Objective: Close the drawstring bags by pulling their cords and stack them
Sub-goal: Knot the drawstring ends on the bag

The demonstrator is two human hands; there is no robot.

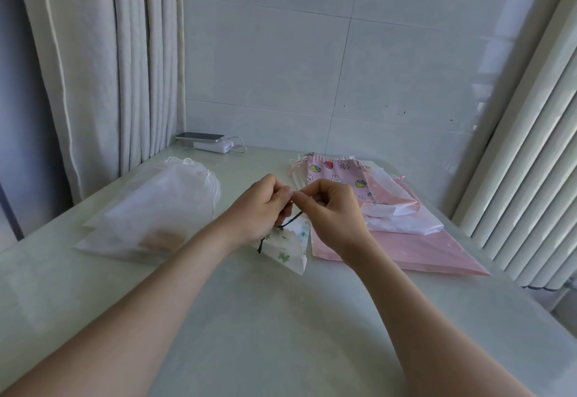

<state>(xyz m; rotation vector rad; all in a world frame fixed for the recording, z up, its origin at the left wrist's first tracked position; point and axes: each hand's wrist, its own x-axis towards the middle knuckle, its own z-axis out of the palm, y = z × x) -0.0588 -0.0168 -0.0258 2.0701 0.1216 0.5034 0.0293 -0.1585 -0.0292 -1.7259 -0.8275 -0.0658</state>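
Left hand [265, 206] and right hand [334, 212] meet, each pinching the dark cord [292, 220] above the small bag [287, 250] hanging beneath them.

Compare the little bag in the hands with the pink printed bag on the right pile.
The white green-print bag has a dark cord; the pink strawberry-print bag has pink cords. The white one is held tilted, its cord pinched by the left hand and right hand; the pink one lies flat on a pile. The pink one's top is gathered; the white one's is hidden by the hands. Both are printed drawstring bags.
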